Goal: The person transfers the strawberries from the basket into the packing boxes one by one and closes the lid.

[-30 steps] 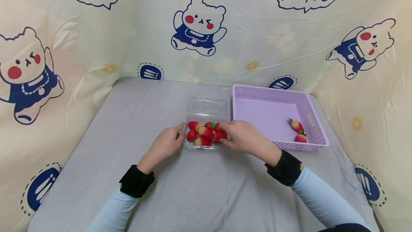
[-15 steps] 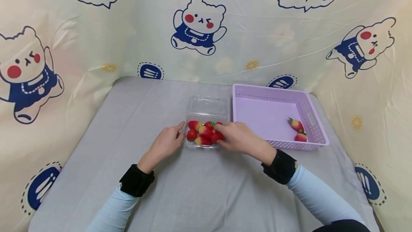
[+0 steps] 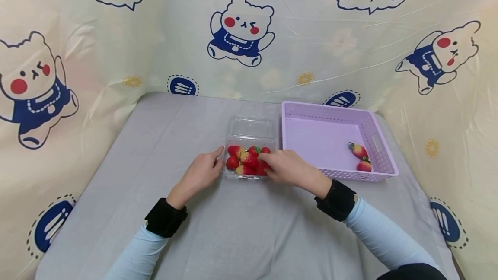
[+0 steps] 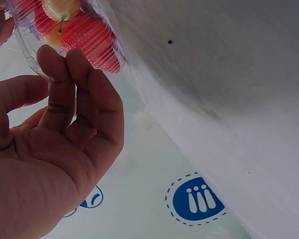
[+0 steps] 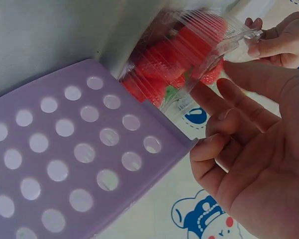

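Note:
A clear plastic clamshell box sits mid-table with its lid folded back and several red strawberries inside. My left hand pinches the box's left rim, thumb and index on the edge; the wrist view shows the other fingers curled beside the box wall and the berries. My right hand reaches over the box's right side. Its index and middle fingers stretch to the rim above the berries, with nothing gripped between them.
A lilac perforated basket stands right of the box, touching it, with two strawberries in its right end. Its wall fills the right wrist view. A grey cloth covers the table; cartoon-bear sheeting walls it in.
My right hand has slid a little to the left over the strawberries in the box. The left hand has stayed on the box's rim.

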`<state>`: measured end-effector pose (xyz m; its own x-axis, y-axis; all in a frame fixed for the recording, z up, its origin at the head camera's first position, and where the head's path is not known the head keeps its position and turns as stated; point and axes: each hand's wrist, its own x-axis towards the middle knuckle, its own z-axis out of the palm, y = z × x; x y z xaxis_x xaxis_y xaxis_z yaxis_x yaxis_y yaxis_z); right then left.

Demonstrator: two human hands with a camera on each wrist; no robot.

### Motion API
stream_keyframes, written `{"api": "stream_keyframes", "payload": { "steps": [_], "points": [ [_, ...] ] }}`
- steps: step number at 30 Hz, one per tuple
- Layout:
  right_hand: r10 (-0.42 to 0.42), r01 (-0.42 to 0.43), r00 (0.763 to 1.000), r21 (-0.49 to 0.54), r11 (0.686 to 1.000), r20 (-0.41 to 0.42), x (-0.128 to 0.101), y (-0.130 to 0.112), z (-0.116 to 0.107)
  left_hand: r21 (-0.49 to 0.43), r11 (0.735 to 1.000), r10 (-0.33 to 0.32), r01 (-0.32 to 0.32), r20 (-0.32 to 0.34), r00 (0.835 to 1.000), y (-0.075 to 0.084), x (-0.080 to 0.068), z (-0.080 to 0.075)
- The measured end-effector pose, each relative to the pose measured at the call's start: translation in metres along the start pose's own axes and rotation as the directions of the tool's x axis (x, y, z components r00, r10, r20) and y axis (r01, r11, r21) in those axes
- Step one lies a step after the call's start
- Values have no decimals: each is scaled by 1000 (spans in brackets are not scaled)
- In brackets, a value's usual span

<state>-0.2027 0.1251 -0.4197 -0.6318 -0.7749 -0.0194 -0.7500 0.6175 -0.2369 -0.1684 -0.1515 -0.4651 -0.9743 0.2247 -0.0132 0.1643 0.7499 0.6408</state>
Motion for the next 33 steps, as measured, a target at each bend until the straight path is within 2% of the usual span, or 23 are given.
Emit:
{"api": "stream_keyframes", "payload": {
  "steps": [17, 33],
  "points": [
    [8, -7, 1000, -50, 999, 25, 3, 0, 4, -12, 1000, -1, 1, 7, 1000, -2, 0, 1],
    [-20, 20, 1000, -74, 997, 3, 5, 1, 7, -19, 1000, 6, -6, 2, 1000, -2, 1, 0]
  ]
}}
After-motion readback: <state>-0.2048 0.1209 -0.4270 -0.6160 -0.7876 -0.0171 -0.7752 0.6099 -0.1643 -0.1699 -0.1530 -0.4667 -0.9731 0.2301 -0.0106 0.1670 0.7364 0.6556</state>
